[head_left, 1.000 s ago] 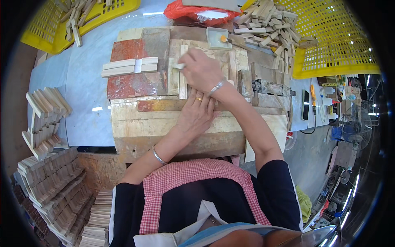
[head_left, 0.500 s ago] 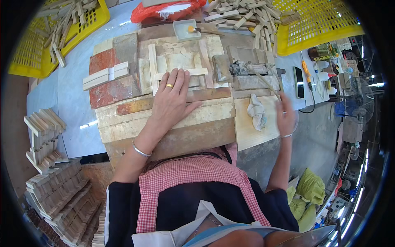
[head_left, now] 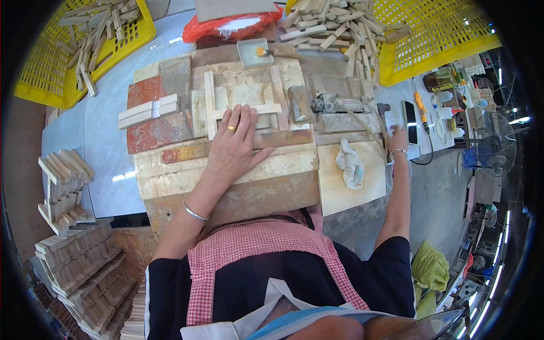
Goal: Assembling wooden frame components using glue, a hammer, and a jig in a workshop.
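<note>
- Left hand (head_left: 232,149): palm down, fingers straight and close together, thumb spread to the right.
- Left forearm (head_left: 180,233): slants forward and inward.
- Right hand (head_left: 398,139): out to the right, fingers partly hidden, grip unclear.
- Right forearm (head_left: 396,198): points almost straight forward.

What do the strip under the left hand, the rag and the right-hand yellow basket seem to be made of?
Strip: apparently bare wood, judging by its pale colour and matte face.
Rag: probably cloth, going by its soft folds; fibre unclear.
Basket: likely moulded plastic, smooth-looking, with even yellow colour and regular holes.
</note>
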{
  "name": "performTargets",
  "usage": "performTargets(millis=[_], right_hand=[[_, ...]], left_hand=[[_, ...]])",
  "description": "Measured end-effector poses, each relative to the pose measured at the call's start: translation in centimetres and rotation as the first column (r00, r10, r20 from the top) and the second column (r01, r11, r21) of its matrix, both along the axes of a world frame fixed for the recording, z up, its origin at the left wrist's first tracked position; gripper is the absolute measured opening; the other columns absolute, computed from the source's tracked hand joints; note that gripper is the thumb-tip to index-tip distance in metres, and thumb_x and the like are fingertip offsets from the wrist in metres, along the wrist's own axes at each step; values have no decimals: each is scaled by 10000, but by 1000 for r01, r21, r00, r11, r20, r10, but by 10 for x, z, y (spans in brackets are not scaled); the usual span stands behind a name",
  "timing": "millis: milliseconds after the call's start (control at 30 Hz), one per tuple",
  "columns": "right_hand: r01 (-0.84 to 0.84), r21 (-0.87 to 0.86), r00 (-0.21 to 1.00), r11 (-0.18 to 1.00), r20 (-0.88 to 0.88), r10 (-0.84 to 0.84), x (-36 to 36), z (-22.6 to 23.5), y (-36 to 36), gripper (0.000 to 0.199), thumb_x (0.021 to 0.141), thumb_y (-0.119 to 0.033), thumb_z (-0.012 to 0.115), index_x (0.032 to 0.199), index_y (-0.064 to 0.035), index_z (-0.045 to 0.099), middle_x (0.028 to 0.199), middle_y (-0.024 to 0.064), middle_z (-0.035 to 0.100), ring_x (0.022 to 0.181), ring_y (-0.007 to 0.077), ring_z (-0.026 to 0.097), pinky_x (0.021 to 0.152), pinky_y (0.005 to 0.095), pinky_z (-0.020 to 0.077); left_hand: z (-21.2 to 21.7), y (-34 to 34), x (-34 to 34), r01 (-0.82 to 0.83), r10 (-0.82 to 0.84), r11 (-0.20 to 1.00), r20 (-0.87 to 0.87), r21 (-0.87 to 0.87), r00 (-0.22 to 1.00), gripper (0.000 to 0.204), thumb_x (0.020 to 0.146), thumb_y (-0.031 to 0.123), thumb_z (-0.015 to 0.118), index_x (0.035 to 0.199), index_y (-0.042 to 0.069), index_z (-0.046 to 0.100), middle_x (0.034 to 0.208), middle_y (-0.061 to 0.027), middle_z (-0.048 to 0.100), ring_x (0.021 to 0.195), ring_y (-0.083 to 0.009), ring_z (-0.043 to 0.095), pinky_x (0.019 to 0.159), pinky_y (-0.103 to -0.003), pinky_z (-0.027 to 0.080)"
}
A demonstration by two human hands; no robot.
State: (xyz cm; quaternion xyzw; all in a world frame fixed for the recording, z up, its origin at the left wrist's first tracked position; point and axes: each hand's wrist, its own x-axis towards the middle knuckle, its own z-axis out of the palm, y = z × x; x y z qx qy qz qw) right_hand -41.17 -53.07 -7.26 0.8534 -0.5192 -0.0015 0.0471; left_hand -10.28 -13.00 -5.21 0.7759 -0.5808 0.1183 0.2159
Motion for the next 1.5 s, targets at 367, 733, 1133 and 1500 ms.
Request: performTargets(millis=[367, 733, 1133, 1500], right_hand=[[-47, 99, 893, 994, 450, -3, 29, 75, 50, 303, 957, -303, 456, 1074, -31, 523, 859, 228, 631, 826, 408, 623, 690, 483, 472], [-665, -19, 633, 747, 517, 576, 149, 87, 221, 305, 969, -216, 454, 1207, -29, 497, 875, 235, 617, 751, 425, 608, 648, 460, 492], [-688, 104, 688, 718, 409, 600, 157, 58, 225, 267, 958, -215, 468, 1160, -40, 471, 851, 241, 624, 738, 421, 613, 606, 492, 485], [-931, -81, 270, 355, 499, 823, 236, 81, 263, 256, 947, -204, 480, 1159, -66, 519, 923, 200, 630, 740, 387, 624, 636, 458, 510]], left_hand=[[-5, 1, 2, -10, 10, 1000, -23, 9, 1000, 801, 767, 459, 667, 1308, -83, 431, 1316, -232, 459, 1251, -359, 430, 1078, -455, 326], [-5, 0, 1, -8, 9, 999, -31, 39, 999, 800, 780, 467, 655, 1312, -83, 425, 1308, -229, 464, 1251, -355, 429, 1079, -452, 322], [-2, 1, 2, 3, -1, 1000, -66, 22, 998, 797, 774, 454, 655, 1298, -101, 426, 1314, -245, 446, 1260, -365, 416, 1081, -450, 319], [-12, 5, -5, 22, -24, 999, -73, -34, 997, 721, 737, 427, 684, 1176, -116, 508, 1213, -239, 484, 1229, -392, 424, 1068, -475, 330]])
